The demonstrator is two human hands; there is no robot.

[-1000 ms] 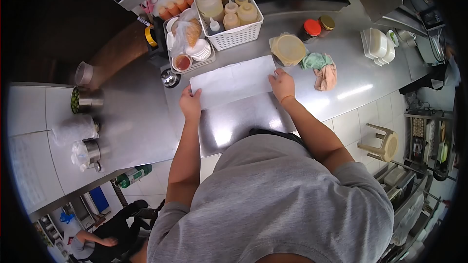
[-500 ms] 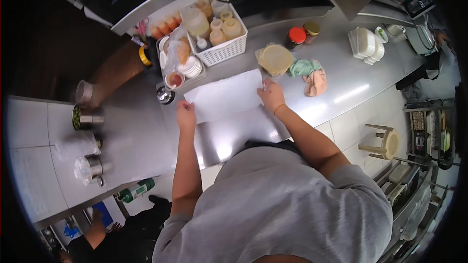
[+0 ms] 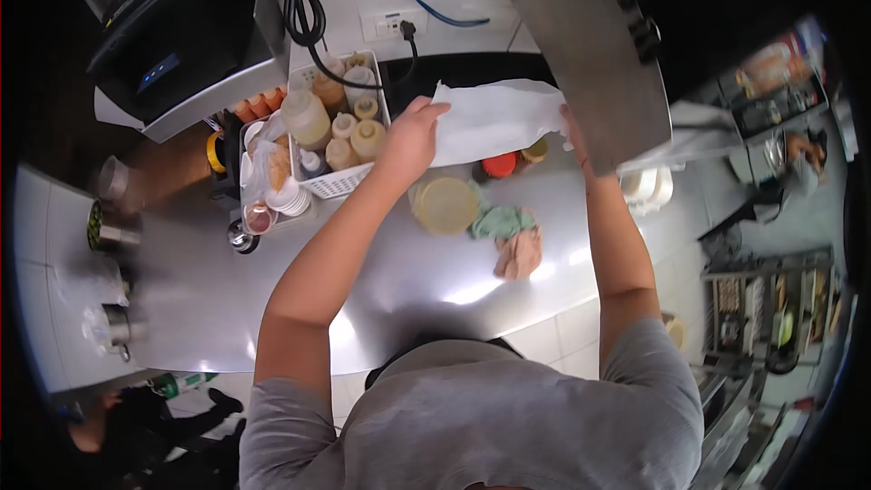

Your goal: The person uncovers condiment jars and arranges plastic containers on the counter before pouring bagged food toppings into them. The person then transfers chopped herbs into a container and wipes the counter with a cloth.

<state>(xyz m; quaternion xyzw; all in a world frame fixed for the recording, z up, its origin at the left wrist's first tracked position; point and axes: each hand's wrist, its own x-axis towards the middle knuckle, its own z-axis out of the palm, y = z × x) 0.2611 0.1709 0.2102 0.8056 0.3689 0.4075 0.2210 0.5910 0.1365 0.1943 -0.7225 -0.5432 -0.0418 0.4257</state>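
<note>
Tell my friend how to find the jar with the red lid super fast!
Start at the big steel counter, then find the white sheet between the person's left hand and right hand. Just below that sheet in the picture, the red-lidded jar peeks out. Its lid is bright red, while the jar right beside it has a brownish-gold lid.

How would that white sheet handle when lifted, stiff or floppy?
The white sheet is probably floppy: its edge waves between the left hand and right hand. It looks thin, so likely light for its size. It may crease easily; its right end looks crumpled.
</note>
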